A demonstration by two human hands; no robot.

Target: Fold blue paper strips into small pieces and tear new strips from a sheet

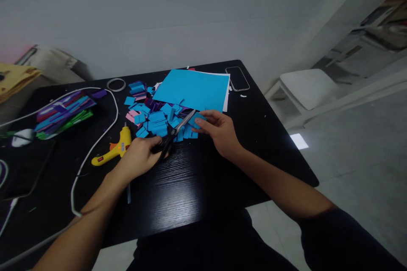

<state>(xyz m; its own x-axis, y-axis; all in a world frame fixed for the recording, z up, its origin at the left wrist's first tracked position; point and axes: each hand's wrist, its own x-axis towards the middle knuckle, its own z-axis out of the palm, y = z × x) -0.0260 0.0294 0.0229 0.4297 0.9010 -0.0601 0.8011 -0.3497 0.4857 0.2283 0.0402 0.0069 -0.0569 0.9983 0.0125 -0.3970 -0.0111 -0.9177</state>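
My left hand [143, 155] is closed on the black handles of a pair of scissors [181, 125]. The metal blades point up and to the right, over a pile of small blue paper pieces [157, 123]. Between the thumb and fingers of my right hand [219, 130] is a blue paper piece [197, 120], close to the scissor tips. Whether the blades touch it I cannot tell. Behind the pile lies a large blue sheet [193, 89] on white paper [227, 97]. Some pink and purple pieces show among the blue ones.
A yellow glue gun [119, 148] lies left of my left hand, with a white cable [92, 148] curving past it. Coloured strips [65, 112], a tape ring [116, 84] and a phone-shaped object [237, 78] are on the black table [178, 186]. A white stool [308, 87] stands right.
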